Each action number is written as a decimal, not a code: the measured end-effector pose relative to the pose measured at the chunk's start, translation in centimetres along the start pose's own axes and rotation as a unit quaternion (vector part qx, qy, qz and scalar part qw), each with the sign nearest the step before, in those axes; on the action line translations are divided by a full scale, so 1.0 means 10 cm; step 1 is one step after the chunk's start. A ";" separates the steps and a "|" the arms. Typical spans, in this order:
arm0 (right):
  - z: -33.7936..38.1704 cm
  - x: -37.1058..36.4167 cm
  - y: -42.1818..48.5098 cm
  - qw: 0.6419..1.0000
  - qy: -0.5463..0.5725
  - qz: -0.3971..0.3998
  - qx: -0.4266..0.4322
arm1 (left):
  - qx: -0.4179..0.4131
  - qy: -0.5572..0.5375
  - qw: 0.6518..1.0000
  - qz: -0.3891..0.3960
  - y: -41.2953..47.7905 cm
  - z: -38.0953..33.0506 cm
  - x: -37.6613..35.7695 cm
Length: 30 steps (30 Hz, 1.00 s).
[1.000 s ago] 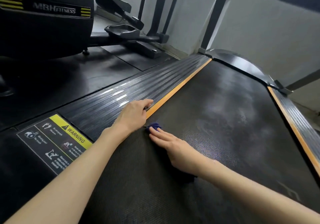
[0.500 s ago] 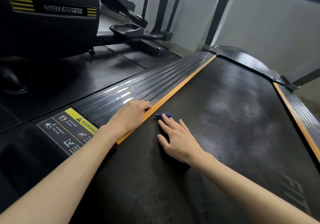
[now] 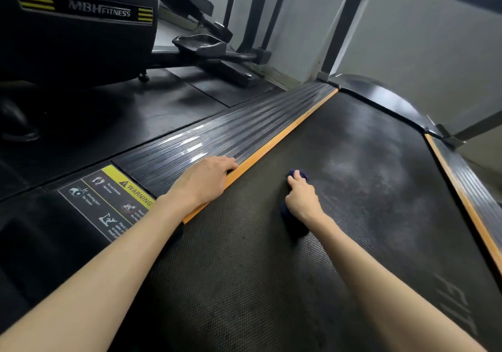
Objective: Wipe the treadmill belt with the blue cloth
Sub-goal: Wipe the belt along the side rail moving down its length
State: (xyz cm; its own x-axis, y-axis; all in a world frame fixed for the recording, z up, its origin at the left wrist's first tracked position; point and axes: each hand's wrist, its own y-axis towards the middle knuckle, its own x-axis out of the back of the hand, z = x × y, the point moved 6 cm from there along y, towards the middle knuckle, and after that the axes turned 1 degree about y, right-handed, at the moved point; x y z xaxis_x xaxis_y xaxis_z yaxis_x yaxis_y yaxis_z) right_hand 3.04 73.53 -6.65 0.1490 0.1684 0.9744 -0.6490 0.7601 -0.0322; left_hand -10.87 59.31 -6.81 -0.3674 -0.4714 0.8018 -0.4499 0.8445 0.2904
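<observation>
The treadmill belt (image 3: pixel 380 188) is dark and textured, with pale dusty patches in its middle. My right hand (image 3: pixel 301 196) presses the blue cloth (image 3: pixel 292 225) down on the belt, left of centre; the cloth shows dark blue beyond my fingertips and under my wrist, the rest hidden by the hand. The fingers are bent over the cloth. My left hand (image 3: pixel 206 180) rests palm down on the ribbed left side rail (image 3: pixel 231 134), fingertips at its orange edge strip (image 3: pixel 285 134).
A yellow warning sticker (image 3: pixel 108 202) lies on the rail's near end. A black MBH Fitness machine (image 3: pixel 81 25) with a pedal (image 3: pixel 201 43) stands to the left on dark floor mats. The treadmill's upright (image 3: pixel 345 23) and front motor cover (image 3: pixel 385 101) close the far end; the right rail (image 3: pixel 467 183) borders the belt.
My right hand has slid the cloth to the right, away from the orange strip toward the belt's middle, and its fingers have bent. My left hand stays on the rail.
</observation>
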 end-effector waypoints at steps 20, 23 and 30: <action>-0.47 0.28 0.10 0.992 -0.035 -0.004 -0.122 | 0.019 0.023 0.999 0.013 -0.03 -0.01 0.00; -0.40 0.17 0.03 0.989 0.003 0.067 -0.128 | 0.021 0.020 1.000 0.011 -0.02 -0.01 0.01; -0.13 0.39 0.03 0.966 0.254 -0.027 -0.041 | 0.024 0.020 0.999 0.014 -0.03 -0.04 0.04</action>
State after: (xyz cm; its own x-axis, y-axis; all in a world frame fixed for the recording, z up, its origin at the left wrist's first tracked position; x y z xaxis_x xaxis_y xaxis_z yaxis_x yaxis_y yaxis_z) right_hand 4.36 75.26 -3.13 0.5410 0.3986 0.7406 -0.5725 0.8196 -0.0229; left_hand -10.56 58.96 -6.43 -0.3479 -0.4371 0.8294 -0.4787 0.8435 0.2437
